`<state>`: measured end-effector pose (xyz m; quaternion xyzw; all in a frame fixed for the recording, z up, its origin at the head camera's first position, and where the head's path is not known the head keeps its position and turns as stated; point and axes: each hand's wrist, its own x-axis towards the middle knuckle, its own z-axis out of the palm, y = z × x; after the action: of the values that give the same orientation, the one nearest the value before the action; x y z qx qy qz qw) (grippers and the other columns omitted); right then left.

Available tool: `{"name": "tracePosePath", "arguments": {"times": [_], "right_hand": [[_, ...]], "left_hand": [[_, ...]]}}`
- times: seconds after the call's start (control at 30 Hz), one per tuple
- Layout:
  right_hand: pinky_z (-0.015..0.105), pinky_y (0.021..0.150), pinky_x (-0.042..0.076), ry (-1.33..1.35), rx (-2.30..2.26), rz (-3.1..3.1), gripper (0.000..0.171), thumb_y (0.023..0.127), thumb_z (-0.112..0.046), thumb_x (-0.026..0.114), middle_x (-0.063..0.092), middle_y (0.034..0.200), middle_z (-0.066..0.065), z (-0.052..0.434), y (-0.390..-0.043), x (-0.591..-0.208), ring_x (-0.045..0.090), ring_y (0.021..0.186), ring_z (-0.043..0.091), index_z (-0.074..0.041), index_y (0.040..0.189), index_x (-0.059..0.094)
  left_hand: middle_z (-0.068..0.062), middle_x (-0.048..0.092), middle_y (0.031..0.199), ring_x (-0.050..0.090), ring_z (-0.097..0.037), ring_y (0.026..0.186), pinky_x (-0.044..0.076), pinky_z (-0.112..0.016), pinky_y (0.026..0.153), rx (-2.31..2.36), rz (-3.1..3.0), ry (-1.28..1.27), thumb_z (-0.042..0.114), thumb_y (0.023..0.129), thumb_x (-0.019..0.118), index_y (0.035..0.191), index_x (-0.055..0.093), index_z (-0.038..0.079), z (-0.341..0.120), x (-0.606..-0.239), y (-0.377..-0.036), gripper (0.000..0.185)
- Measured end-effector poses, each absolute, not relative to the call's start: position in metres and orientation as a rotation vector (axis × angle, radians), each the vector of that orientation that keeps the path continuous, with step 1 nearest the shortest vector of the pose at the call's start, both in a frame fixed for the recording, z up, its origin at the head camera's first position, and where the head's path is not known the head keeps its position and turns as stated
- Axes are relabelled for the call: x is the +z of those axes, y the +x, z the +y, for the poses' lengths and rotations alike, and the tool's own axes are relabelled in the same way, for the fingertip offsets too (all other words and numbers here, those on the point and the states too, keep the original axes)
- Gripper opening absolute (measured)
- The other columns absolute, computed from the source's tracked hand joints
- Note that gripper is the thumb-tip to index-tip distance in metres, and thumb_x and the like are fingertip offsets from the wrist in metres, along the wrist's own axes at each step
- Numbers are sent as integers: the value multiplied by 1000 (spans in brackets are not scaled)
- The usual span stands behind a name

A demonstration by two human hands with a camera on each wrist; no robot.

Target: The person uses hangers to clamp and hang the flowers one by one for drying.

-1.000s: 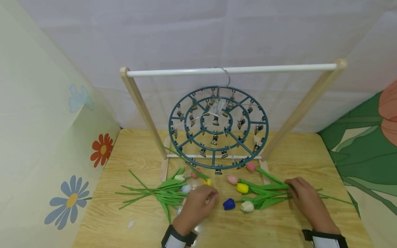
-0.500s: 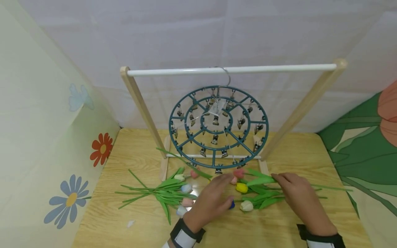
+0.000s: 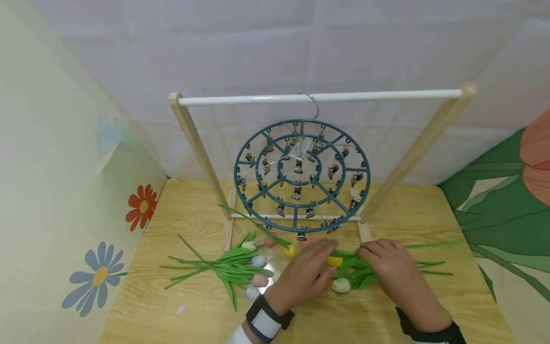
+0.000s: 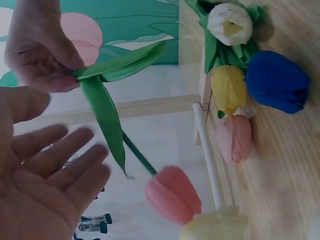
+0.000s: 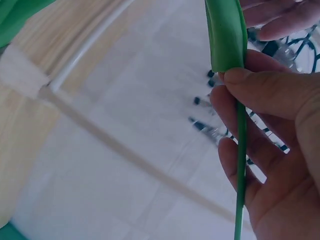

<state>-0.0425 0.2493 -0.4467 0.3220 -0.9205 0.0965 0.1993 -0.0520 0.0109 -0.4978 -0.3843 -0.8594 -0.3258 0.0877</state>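
My right hand (image 3: 393,274) pinches the green stem (image 5: 241,165) of an artificial tulip between thumb and fingers, just below its leaf (image 5: 227,37). The flower's pink head (image 4: 172,195) points left, past my left hand (image 3: 301,274). In the left wrist view my left hand has its fingers spread, beside the tulip's leaves (image 4: 107,120), holding nothing. Beneath both hands lie a white tulip (image 3: 341,285), a yellow tulip (image 3: 334,261) and, in the left wrist view, a blue tulip (image 4: 277,82) and a paler pink tulip (image 4: 234,139).
A round dark-green clip hanger (image 3: 296,206) with several metal clips hangs from the white rail (image 3: 258,100) of a wooden stand (image 3: 199,153). Left on the table (image 3: 189,215) lies a tulip bunch (image 3: 234,265). Another yellow tulip (image 3: 290,250) lies below the hanger.
My right hand has drawn the pink tulip up and leftward from the right bunch. My left hand has moved right, its fingers opening out, towards the tulip.
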Motion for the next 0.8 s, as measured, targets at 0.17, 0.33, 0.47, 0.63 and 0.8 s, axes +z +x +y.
{"name": "tracePosePath", "arguments": {"times": [0.17, 0.33, 0.47, 0.63, 0.8], "right_hand": [[49, 78, 57, 1011, 281, -2506, 30, 70, 8, 79, 76, 97, 6, 238, -44, -446, 69, 88, 25, -8, 95, 77], [50, 85, 59, 1086, 299, -2437, 39, 106, -23, 44, 75, 95, 5, 228, -46, -450, 69, 87, 24, -6, 95, 77], [54, 88, 58, 1086, 329, -2398, 67, 113, -33, 19, 75, 95, 6, 221, -45, -452, 70, 90, 25, -7, 94, 78], [44, 84, 56, 1119, 493, -2236, 53, 114, -21, 33, 75, 97, 5, 219, -41, -451, 68, 91, 25, -8, 89, 78], [28, 68, 48, 1107, 620, -2156, 44, 108, -14, 42, 74, 89, 2, 229, -40, -444, 63, 77, 17, -10, 82, 77]], "left_hand": [[-2, 70, 131, 65, -11, 121, 48, -18, 110, -867, -2574, -1174, 20, 101, 67, 137, 63, 9, 15, -498, -57, 38], [4, 71, 111, 67, -6, 103, 53, -12, 95, -781, -2577, -1114, 14, 96, 73, 119, 73, 12, 16, -501, -61, 23], [5, 70, 108, 68, -7, 102, 54, -13, 92, -784, -2605, -1062, 12, 95, 74, 111, 75, 14, 14, -503, -61, 16], [2, 72, 108, 69, -10, 102, 56, -15, 93, -860, -2546, -1011, 8, 94, 75, 110, 75, 12, 10, -508, -60, 17], [0, 72, 101, 69, -11, 93, 57, -14, 87, -1006, -2476, -934, 4, 96, 71, 107, 73, 12, 4, -514, -60, 14]]}}
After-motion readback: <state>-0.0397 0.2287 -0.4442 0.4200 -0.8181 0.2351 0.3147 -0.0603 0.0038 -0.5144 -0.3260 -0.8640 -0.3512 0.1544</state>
